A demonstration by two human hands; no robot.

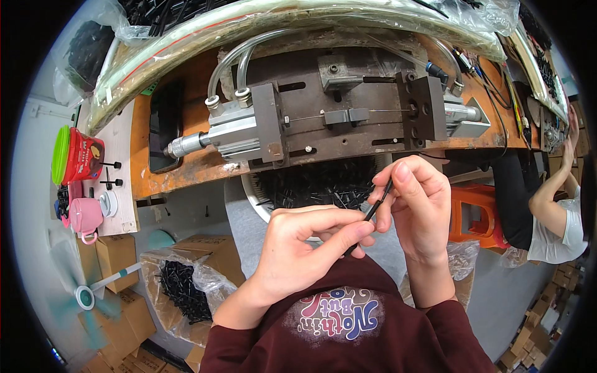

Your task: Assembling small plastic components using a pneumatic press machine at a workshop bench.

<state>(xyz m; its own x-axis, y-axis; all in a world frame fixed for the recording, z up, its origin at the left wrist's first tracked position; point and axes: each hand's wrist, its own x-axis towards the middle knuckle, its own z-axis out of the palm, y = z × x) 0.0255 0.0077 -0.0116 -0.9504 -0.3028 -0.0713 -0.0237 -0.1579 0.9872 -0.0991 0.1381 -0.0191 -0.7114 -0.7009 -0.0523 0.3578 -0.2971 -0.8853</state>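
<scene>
Both hands are in front of my chest, below the bench edge, with a thin black rod-like plastic part (374, 210) between them. My left hand (311, 245) is closed, thumb and forefinger pinching its lower end. At the upper end, my right hand (418, 202) grips it between thumb and fingertips. The part slants up toward the right, and the fingers cover some of it. Just beyond the hands, a white basin (254, 194) holds many loose black parts (311, 183). Farther off stands a metal clamping fixture (305, 143) with two small grey blocks (346, 116) at its centre.
Clear air hoses (227, 65) join the fixture's cylinders. A dark phone (165, 127) lies left on the wooden bench (142, 177). Left are a red tub (84, 155) and pink cup (85, 214); below, a bagged box of black parts (183, 292). Right: an orange stool (476, 214) and another person (556, 217).
</scene>
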